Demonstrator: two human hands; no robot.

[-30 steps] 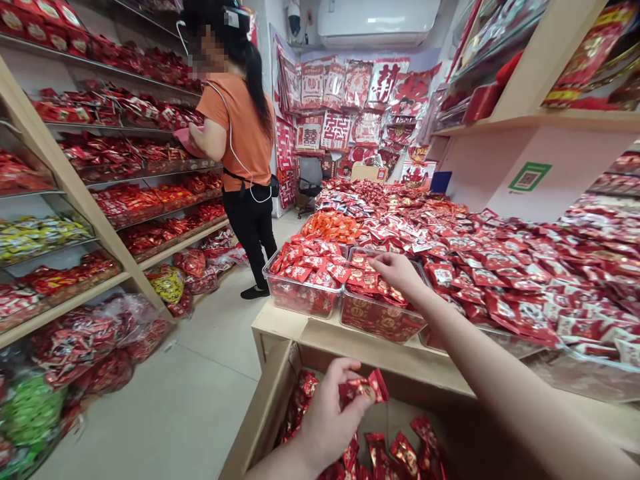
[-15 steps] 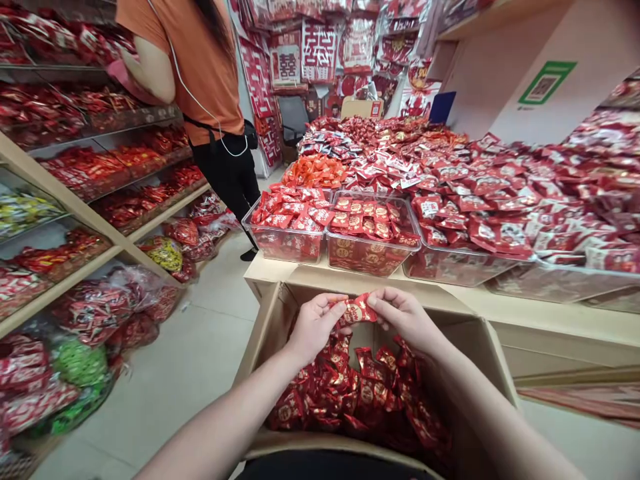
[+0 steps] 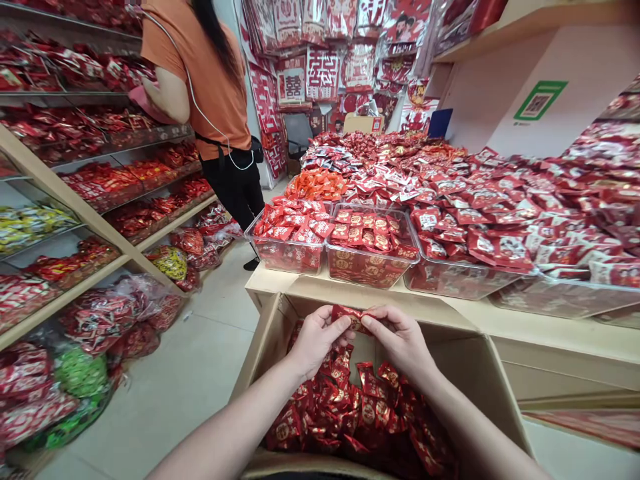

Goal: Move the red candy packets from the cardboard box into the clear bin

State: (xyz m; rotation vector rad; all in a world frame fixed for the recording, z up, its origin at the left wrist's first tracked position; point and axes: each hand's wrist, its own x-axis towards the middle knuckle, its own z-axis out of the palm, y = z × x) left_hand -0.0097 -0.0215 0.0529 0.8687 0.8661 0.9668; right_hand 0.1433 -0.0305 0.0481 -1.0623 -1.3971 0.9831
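Note:
Both of my hands pinch one small red packet [image 3: 351, 318] with gold print, above an open cardboard box [image 3: 500, 393]. My left hand [image 3: 317, 337] grips its left part with thumb and fingers. On the right end of the same packet, my right hand [image 3: 400, 333] has its thumb and fingers closed. Inside the box below lie several red and gold packets [image 3: 367, 407]; bare cardboard shows near the far side.
Beyond the box, clear plastic bins [image 3: 373, 267] of red packets line a light counter [image 3: 295, 283]. At the left, a person in an orange shirt [image 3: 200, 80] stands by stocked shelves [image 3: 135, 250]. Filled plastic bags [image 3: 107, 313] lie on the floor.
The view has tilted up and turned slightly left. My hands still hold the packet, now at a different angle, with thumbs closer together near its middle.

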